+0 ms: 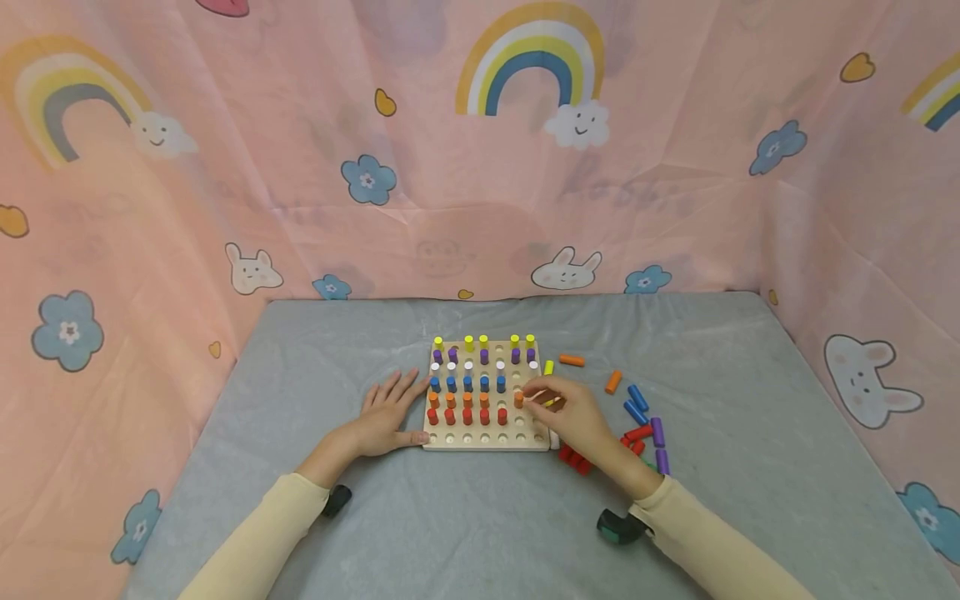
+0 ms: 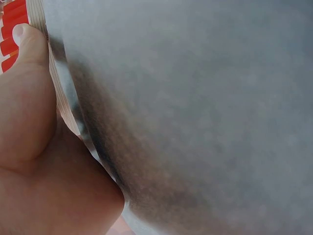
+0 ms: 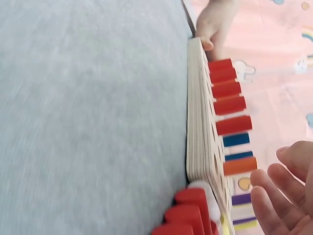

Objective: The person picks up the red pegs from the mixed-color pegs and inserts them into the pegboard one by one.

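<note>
A wooden pegboard (image 1: 487,447) carries rows of standing pegs in yellow, purple, white, blue, orange and red. My left hand (image 1: 384,421) lies spread along its left side, thumb resting on the front left corner; the left wrist view shows that thumb (image 2: 33,46) by the red pegs. Over the right part of the board, my right hand (image 1: 576,417) is beside an orange peg (image 1: 518,400) standing in a hole. In the right wrist view its loosely bent fingers (image 3: 274,205) are apart from this peg's top, with nothing held between them.
Loose pegs lie right of the board: orange pegs (image 1: 613,382), blue pegs (image 1: 636,408), purple pegs (image 1: 657,432) and several red ones (image 1: 575,459), partly under my right forearm. A grey cloth (image 1: 360,533) covers the table. Pink printed curtains (image 1: 450,183) surround it.
</note>
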### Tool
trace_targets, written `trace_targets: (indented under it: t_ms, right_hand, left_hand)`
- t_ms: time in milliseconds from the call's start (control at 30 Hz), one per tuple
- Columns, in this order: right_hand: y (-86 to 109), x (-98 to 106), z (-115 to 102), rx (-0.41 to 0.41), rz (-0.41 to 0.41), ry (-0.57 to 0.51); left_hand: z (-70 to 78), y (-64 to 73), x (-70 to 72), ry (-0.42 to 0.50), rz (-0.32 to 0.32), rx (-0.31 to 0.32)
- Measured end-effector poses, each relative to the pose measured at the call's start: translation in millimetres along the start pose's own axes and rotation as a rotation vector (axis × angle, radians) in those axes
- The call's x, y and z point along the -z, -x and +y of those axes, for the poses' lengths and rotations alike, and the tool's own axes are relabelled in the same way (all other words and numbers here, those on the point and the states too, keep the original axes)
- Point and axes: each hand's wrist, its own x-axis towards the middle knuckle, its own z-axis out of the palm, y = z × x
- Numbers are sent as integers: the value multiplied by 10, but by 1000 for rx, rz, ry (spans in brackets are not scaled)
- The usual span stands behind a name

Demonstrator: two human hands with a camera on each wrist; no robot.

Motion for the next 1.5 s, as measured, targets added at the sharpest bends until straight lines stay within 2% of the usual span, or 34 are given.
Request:
trace_targets:
  t_ms: [133,233,433,733,967,1200,1500]
  right_hand:
    - [19,88,51,-43,22,-11]
    - [29,157,86,-74,34,-22]
    - [52,280,151,-153,14,12]
    - [98,407,301,-181,-4,67]
    - [117,438,363,-161,6,118]
    - [105,438,369,-255,-27,162]
    - [91,394,342,-282,-66,167]
  left_hand:
    - [-3,-9,-14,-5,-6,10]
    - [0,-8,-5,8,7,-5]
    - [-25,-6,-20,17,19,-24]
    - [-45,-15,-39,17,22,-26]
    - [-39,-20,-33,3,15,-14]
    - [4,-11,-5,-5,3,0]
    - [-67,-46,-54,-5,8,-2]
